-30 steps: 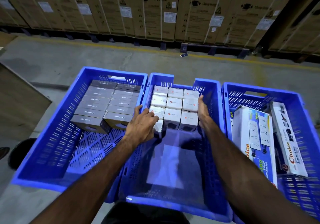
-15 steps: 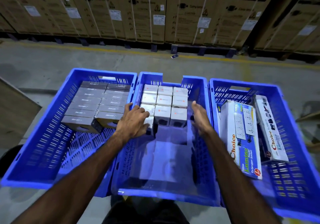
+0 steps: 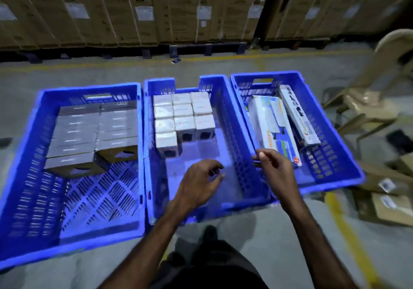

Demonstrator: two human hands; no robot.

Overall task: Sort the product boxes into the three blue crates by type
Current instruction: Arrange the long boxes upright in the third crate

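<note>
Your left hand hovers over the middle crate, fingers loosely curled, holding nothing; your right hand likewise, near the white boxes.

3 blue crates, 10 white boxes, 2 long boxes, 2 hands
</note>
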